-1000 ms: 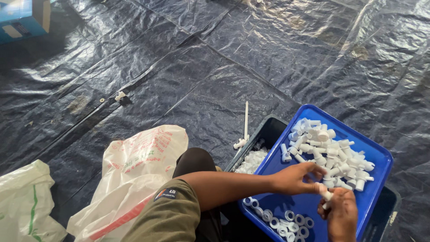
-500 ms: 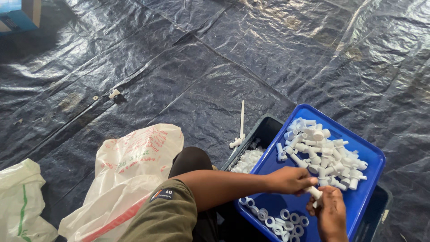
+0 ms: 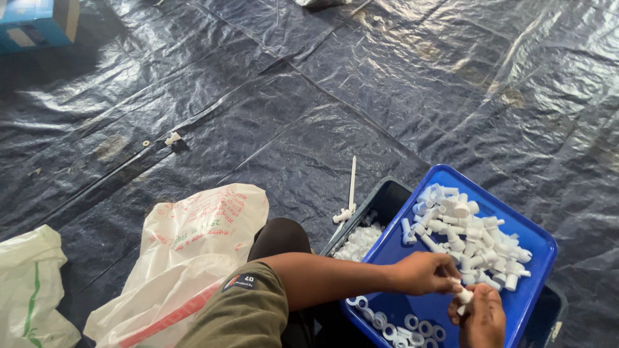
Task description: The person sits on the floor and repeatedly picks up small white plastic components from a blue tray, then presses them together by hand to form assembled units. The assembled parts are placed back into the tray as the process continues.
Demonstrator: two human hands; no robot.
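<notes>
Head view: a small white fitting (image 3: 463, 295) is pinched between the fingers of the left hand (image 3: 422, 273) and right hand (image 3: 480, 317), now drawn together over the near edge of the blue tray (image 3: 538, 245), a touch lower than a second ago, so the part looks mid-assembly. White rings (image 3: 396, 322) lie beneath. A red-printed white bag (image 3: 193, 238), a green-striped bag (image 3: 29, 283) and a blue box (image 3: 35, 22) are set on the tarp (image 3: 258, 84).

Head camera, looking steeply down from above the seated person

The single view faces forward and down over the person's own arm at close range; the blue plastic tray (image 3: 532, 248) sits at the lower right, with black plastic sheeting (image 3: 271, 84) stretching away beyond the tray to the frame's top.
</notes>
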